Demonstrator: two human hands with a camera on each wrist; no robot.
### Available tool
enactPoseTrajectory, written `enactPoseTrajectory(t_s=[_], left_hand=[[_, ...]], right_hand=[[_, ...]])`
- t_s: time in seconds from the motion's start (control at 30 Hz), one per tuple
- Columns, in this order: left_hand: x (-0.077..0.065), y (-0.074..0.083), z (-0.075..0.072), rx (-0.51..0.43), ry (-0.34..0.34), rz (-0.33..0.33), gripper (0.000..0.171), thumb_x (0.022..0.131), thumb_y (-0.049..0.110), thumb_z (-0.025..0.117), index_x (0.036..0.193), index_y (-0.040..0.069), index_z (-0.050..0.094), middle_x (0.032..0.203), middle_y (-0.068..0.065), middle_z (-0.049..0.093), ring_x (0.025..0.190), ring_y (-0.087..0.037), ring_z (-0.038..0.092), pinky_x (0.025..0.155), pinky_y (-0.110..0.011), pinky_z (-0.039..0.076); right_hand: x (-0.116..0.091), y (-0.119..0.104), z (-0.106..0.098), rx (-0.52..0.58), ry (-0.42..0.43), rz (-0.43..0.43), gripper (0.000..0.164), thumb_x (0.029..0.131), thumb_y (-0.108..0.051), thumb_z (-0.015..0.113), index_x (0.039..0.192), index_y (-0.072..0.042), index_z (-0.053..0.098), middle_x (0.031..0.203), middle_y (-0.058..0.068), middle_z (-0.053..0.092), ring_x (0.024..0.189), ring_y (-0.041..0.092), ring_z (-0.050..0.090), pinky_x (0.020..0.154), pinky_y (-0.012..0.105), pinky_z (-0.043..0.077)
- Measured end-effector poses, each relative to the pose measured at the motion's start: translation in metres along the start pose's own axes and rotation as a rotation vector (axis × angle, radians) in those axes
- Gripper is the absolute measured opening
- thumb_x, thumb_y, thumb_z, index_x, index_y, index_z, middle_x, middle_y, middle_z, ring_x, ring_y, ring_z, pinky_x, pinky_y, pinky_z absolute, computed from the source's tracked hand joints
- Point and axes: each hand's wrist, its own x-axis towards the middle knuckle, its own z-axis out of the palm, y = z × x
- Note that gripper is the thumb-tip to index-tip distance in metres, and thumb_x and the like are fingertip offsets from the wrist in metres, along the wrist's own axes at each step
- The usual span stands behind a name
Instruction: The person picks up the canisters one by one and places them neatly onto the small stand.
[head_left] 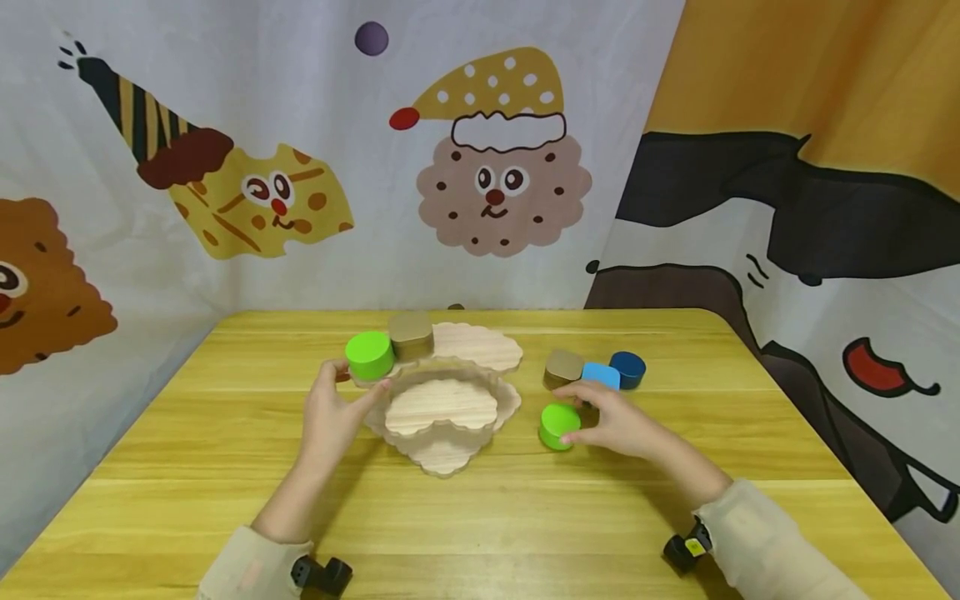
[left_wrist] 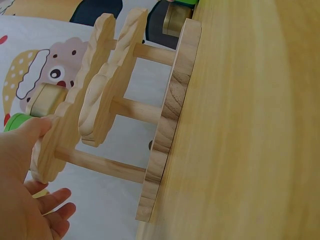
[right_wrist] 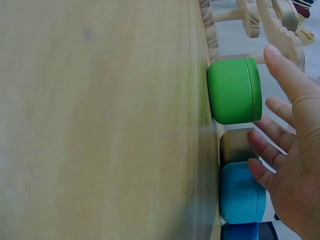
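Left hand (head_left: 330,417): gripped the left end of the stand's top tier, thumb and index finger pinched about the board; the other fingers hung loose beneath.
Green tin, stand (head_left: 370,353): round; sat on the left end of the top tier, just above the thumb.
Gold tin, stand (head_left: 411,336): rounded-square; sat on the top tier beside the green one.
Wooden tiered stand (head_left: 442,407): pale, scallop-edged, three boards joined by round posts; stood upright, its base flat on the surface.
Green tin, loose (head_left: 557,423): round, lidded; stood right of the stand, between the right thumb and fingers.
Gold tin, loose (head_left: 563,368): stood behind the loose green tin.
Light blue tin (head_left: 602,375): rounded-square; stood beside the loose gold tin.
Right hand (head_left: 618,423): released, relaxed fingers spread around the loose green tin; thumb contact could not be told.
Dark blue tin (head_left: 628,369): round; ended the row at right.
Surface (head_left: 525,525): yellowish wood grain; carried all.
Backdrop cloth (head_left: 300,83): printed with cartoon figures; hung behind.
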Motion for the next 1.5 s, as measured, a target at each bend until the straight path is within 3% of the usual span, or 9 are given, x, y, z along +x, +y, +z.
enactPoseTrajectory(t_s=[0.3, 0.77, 1.23, 1.5], left_hand=[[0.0, -0.001, -0.001, -0.003, -0.004, 0.004, 0.069, 0.078, 0.036, 0.08, 0.123, -0.005, 0.047, 0.118, -0.02, 0.054, 0.112, -0.037, 0.048, 0.092, -0.05, 0.039], [0.0, 0.0, 0.0, -0.009, -0.011, -0.007, 0.067, 0.078, 0.029, 0.081, 0.124, -0.006, 0.047, 0.118, -0.021, 0.053, 0.113, -0.039, 0.047, 0.093, -0.05, 0.038], [0.0, 0.001, 0.0, -0.014, -0.009, -0.022, 0.068, 0.077, 0.03, 0.082, 0.124, -0.005, 0.047, 0.117, -0.02, 0.054, 0.112, -0.038, 0.048, 0.093, -0.049, 0.038], [0.0, 0.001, 0.0, -0.02, -0.009, -0.021, 0.068, 0.077, 0.029, 0.082, 0.124, -0.005, 0.047, 0.118, -0.021, 0.053, 0.113, -0.039, 0.047, 0.094, -0.05, 0.037]], right_hand=[[-0.002, 0.002, 0.003, -0.01, -0.018, 0.009, 0.068, 0.075, -0.038, 0.081, 0.13, -0.006, 0.056, 0.119, 0.0, 0.058, 0.098, 0.016, 0.052, 0.084, 0.038, 0.046], [-0.004, 0.003, 0.007, -0.024, 0.002, -0.001, 0.063, 0.076, -0.034, 0.081, 0.127, -0.006, 0.059, 0.122, 0.004, 0.056, 0.097, 0.016, 0.053, 0.082, 0.036, 0.048], [-0.006, -0.012, 0.005, 0.017, 0.142, -0.041, 0.057, 0.075, -0.026, 0.083, 0.123, -0.004, 0.062, 0.11, -0.002, 0.06, 0.093, 0.016, 0.053, 0.077, 0.041, 0.05], [-0.002, -0.028, -0.004, 0.022, 0.234, -0.045, 0.053, 0.074, -0.02, 0.084, 0.121, -0.006, 0.064, 0.103, -0.002, 0.059, 0.084, 0.029, 0.05, 0.065, 0.042, 0.045]])
